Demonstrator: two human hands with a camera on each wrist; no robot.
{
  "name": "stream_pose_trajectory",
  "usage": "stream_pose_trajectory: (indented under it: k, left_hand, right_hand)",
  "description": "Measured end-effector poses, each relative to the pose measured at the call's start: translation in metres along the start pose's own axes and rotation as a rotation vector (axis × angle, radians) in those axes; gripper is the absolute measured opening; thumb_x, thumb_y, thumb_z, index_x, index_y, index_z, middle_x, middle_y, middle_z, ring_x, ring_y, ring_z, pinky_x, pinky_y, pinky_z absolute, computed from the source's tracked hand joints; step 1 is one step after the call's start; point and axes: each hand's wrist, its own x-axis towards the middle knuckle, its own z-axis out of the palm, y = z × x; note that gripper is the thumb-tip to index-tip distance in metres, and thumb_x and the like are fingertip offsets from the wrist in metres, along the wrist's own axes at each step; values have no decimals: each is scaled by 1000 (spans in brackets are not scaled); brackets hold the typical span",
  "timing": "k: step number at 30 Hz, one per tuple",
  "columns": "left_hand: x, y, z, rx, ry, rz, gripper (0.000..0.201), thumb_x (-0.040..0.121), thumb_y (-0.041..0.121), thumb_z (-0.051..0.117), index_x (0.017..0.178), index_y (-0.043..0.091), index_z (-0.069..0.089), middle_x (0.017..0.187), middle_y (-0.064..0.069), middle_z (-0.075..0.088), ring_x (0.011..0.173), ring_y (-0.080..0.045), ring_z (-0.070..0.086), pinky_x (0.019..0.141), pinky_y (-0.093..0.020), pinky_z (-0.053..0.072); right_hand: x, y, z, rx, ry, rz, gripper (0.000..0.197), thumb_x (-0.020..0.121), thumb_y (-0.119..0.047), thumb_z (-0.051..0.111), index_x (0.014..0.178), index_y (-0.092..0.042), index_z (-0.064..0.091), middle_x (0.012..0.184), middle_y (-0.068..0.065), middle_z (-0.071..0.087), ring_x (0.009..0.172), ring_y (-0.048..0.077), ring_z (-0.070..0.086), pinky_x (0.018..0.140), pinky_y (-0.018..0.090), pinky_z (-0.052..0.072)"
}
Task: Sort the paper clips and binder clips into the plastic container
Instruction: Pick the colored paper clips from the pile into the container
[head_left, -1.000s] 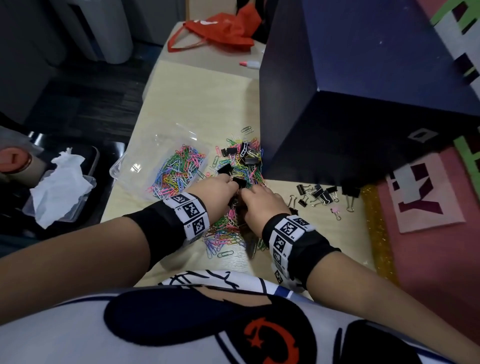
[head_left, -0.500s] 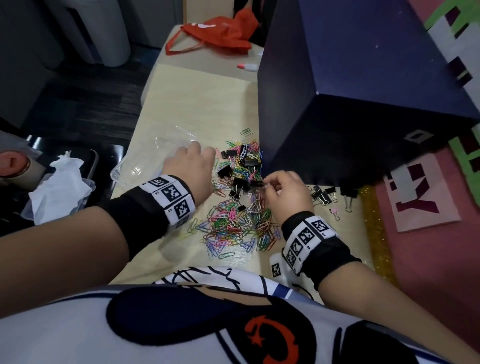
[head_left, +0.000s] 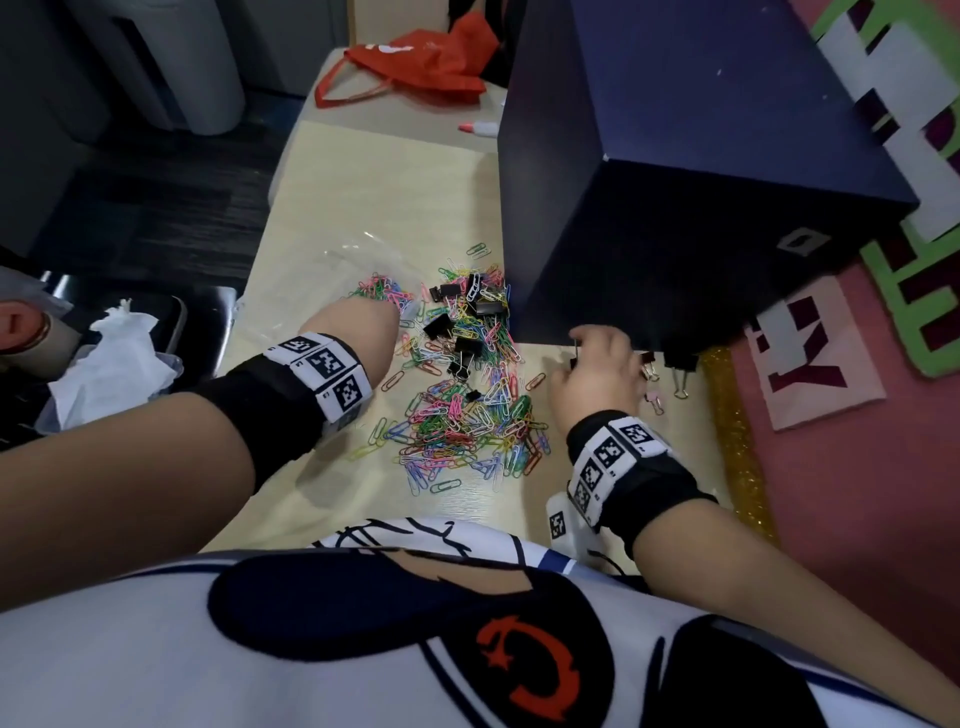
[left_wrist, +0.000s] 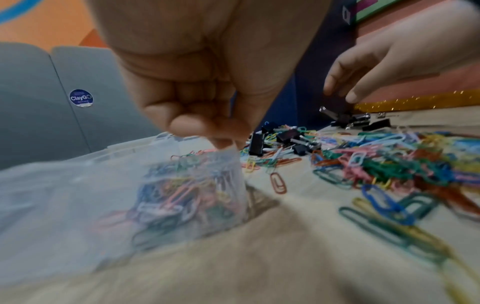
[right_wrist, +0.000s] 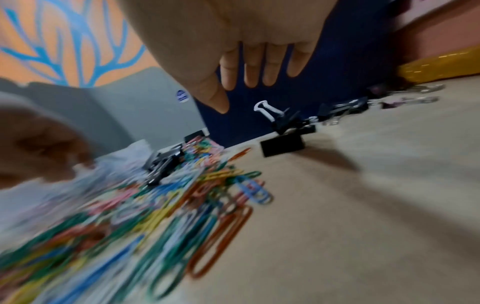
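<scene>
Shirt (head_left: 363, 649): white and navy with a red emblem, at the near edge of the head view.
Table (head_left: 363, 197): pale wood, bearing everything below.
Paper clips (head_left: 467, 431): a loose coloured heap lies between the two wrists, spreading back towards the box; the wrist views show it blurred.
Left hand (head_left: 358, 332): over the near right corner of the container, fingers curled down with their tips bunched at its rim. In the left wrist view (left_wrist: 197, 107) the fingertips (left_wrist: 223, 142) meet the clear plastic edge; whether they pinch the rim or a clip, I cannot tell.
Right hand (head_left: 597, 369): right of the heap, just before the box, above the set-aside binder clips. The right wrist view (right_wrist: 249, 67) shows its fingers (right_wrist: 253, 72) straight and spread, thumb apart, holding nothing.
Container (head_left: 332, 275): clear plastic, left of the heap, with coloured paper clips inside, seen through its wall (left_wrist: 78, 185).
Binder clips (head_left: 457, 322): several black ones mixed into the far part of the heap; another group (head_left: 675, 364) lies right of the right hand along the foot of the box.
Box (head_left: 675, 182): large, dark blue, standing behind the clips.
Bag (head_left: 415, 67): red, at the far end of the table.
</scene>
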Motion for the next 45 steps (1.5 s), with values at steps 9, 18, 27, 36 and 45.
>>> stream_pose_trajectory:
  k: [9, 18, 27, 36, 45]
  left_hand:
    - [-2, -5, -9, -59, 72, 22, 20, 93, 23, 54, 106, 10, 60, 97, -12, 64, 81, -28, 57, 67, -33, 43]
    - [1, -5, 6, -176, 169, 218, 46, 89, 10, 54, 132, 24, 50, 140, -1, 44, 119, -29, 49, 93, -43, 48]
    - [15, -11, -7, -187, 152, 209, 22, 92, 17, 53, 112, 17, 63, 113, -6, 58, 101, -26, 58, 83, -33, 45]
    - [7, -27, -11, -419, 255, -34, 25, 87, 18, 53, 110, 19, 62, 108, -11, 57, 95, -32, 58, 83, -39, 50]
    - [-11, 17, -9, -260, 160, 257, 27, 88, 15, 51, 113, 17, 61, 110, -7, 55, 105, -28, 55, 88, -36, 47]
  right_hand:
    - [-15, -40, 24, -252, -468, -463, 36, 94, -39, 49, 126, -24, 53, 128, 1, 51, 121, 23, 43, 101, 42, 34]
    - [-5, -43, 28, -298, -506, -481, 30, 94, -32, 48, 122, -21, 53, 125, 2, 54, 120, 23, 45, 99, 40, 31]
    - [6, -52, 23, -146, -501, -382, 50, 86, -5, 52, 130, -24, 37, 116, 0, 60, 108, 24, 56, 93, 39, 37]
    - [19, -65, 16, -298, -646, -431, 77, 83, 3, 43, 144, -38, 23, 132, 11, 44, 108, 38, 54, 91, 41, 43]
    - [13, -51, 24, -211, -539, -393, 35, 86, -4, 47, 116, -22, 46, 117, 6, 48, 99, 34, 55, 79, 36, 41]
